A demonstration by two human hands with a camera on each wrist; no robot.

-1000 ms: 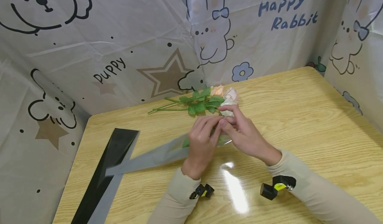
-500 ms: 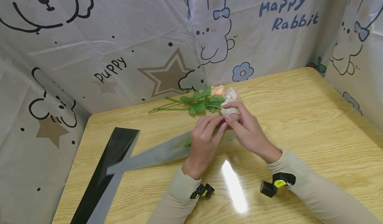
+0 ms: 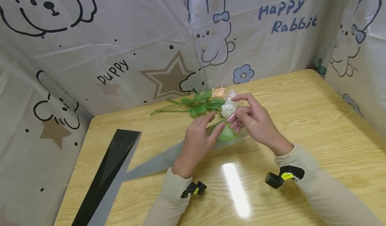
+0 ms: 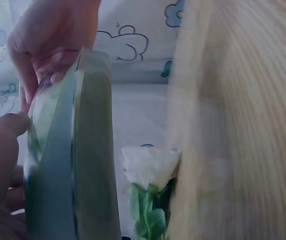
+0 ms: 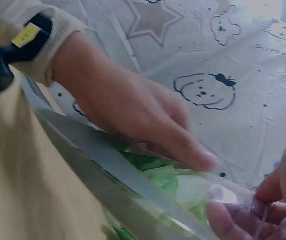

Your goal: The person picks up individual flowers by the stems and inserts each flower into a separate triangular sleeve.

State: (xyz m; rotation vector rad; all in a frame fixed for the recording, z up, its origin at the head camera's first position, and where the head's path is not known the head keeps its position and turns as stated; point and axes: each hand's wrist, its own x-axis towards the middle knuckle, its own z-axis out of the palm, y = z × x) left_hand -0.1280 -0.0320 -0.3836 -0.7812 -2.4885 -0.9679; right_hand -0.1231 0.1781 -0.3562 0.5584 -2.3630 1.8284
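A long flower sleeve [image 3: 161, 159], grey with a clear face, lies slantwise before me with a pale green-white rose [image 3: 227, 134] inside its wide end. My left hand [image 3: 196, 140] holds the sleeve along its side, thumb over the clear face in the right wrist view. At the mouth of the sleeve, my right hand [image 3: 256, 123] pinches the clear film between thumb and fingers. Just behind the hands lie several loose roses: a white rose [image 3: 228, 109], a peach rose [image 3: 218, 92] and a pale pink one, their green stems [image 3: 169, 110] pointing left.
Flat black and grey sleeves [image 3: 104, 169] lie on the left of the wooden table [image 3: 307, 118]. A printed cloth [image 3: 163, 24] hangs close behind the back edge and along both sides. Light glares off the tabletop in front of the hands.
The hands have moved apart, left hand leftward and right hand to the right, uncovering the rose in the sleeve. The sleeve's narrow tip has shifted right, off the black sleeve.
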